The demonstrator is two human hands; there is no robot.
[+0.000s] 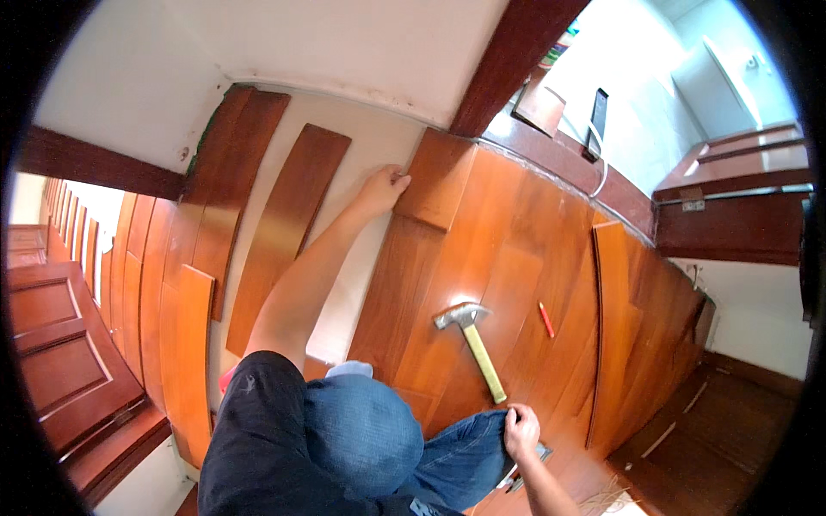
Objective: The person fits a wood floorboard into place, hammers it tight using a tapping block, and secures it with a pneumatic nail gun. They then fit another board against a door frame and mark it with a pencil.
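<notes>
- Our left hand point(384, 190), fingers curled, meets the edge of a short floorboard point(439, 176)
- Our right hand point(521, 433) curls by our denim knee point(478, 443); whether either grips anything, we cannot tell
- Fitted planks point(508, 206) lie rightward; a pale strip point(346, 314) around one loose board point(288, 215) remains bare

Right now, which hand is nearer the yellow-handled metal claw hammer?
Right: right hand at the blue denim knee, by the handle end of the hammer; left hand farther, beyond the hammerhead, at a reddish-brown wooden board.
</notes>
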